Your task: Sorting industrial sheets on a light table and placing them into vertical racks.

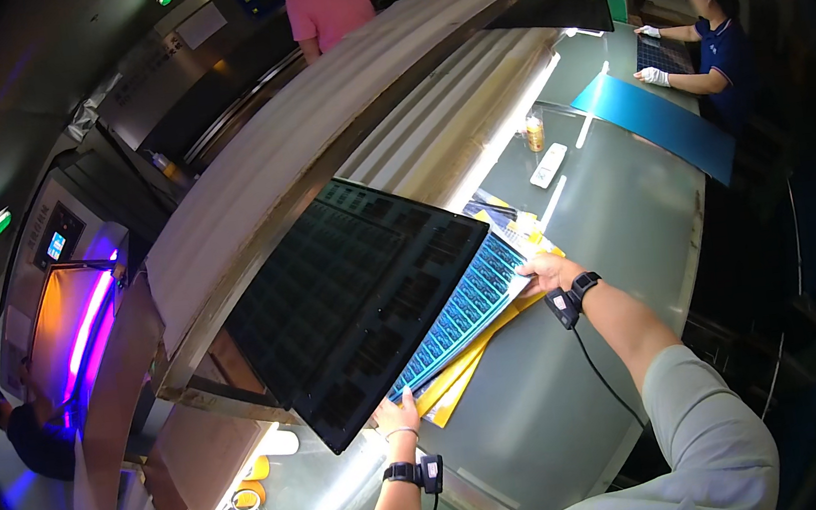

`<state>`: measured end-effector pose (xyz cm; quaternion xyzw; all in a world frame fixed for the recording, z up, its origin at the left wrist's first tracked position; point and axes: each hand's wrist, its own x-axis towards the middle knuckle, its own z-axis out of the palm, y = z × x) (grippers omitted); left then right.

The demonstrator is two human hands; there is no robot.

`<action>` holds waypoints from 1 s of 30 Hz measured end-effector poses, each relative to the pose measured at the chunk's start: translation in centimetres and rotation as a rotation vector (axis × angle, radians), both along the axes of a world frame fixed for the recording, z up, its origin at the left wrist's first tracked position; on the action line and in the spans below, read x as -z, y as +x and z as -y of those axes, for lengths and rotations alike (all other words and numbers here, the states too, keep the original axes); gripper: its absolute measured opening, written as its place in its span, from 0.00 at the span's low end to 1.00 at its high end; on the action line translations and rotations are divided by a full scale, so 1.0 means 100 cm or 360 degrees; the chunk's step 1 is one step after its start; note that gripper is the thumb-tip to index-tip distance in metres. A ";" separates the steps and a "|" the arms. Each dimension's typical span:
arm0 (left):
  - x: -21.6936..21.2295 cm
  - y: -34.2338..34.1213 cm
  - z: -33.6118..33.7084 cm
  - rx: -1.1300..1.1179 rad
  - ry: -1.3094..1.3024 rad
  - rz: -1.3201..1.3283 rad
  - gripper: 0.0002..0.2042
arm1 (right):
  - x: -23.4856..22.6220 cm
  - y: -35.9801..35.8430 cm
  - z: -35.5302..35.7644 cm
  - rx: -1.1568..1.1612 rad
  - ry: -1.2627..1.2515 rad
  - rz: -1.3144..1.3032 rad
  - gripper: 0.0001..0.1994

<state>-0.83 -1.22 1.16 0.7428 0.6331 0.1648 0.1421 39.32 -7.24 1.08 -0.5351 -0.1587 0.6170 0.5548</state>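
Both hands are at a teal panel (459, 308) with a repeating pattern like a circuit board, tilted over the bench. My left hand (398, 414) is closed on its lower left corner, thumb up along the edge. At the right end, my right hand (546, 273) grips the other corner, fingers partly hidden beneath. Under the panel lie yellow sheets (459, 390) on the grey bench top (555, 394). A large dark, glossy sheet (362, 290) with faint printed patterns leans from the shelf and covers the panel's far part. Each wrist wears a black strap with a small cabled device.
A long overhead shelf (316, 155) runs above the bench. Further along are a small bottle (535, 133), a white remote-like device (548, 166) and a blue sheet (654, 121). Tape rolls (247, 496) lie at lower left. A gloved co-worker (719, 48) holds a dark panel at far right.
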 end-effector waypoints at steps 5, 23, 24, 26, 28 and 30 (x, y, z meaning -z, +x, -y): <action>-0.033 0.002 0.059 0.0125 -0.0721 0.0783 0.26 | -0.007 -0.002 0.084 0.0177 0.0285 -0.0186 0.16; -0.035 0.088 0.210 0.0110 -0.2666 0.2424 0.12 | -0.058 -0.110 0.475 0.0692 0.0026 0.0296 0.20; -0.046 0.096 0.221 0.0221 -0.2722 0.2389 0.13 | -0.096 -0.120 0.474 0.1041 0.0030 -0.0268 0.23; -0.085 0.116 0.229 0.0454 -0.2650 0.2354 0.13 | -0.101 -0.121 0.494 0.1090 0.0263 -0.0044 0.27; -0.135 0.136 0.224 0.0774 -0.2459 0.2296 0.14 | -0.132 -0.117 0.488 0.1122 0.0350 0.0079 0.27; -0.174 0.144 0.190 0.1003 -0.2085 0.2111 0.14 | -0.151 -0.100 0.473 0.1271 -0.0023 0.0285 0.26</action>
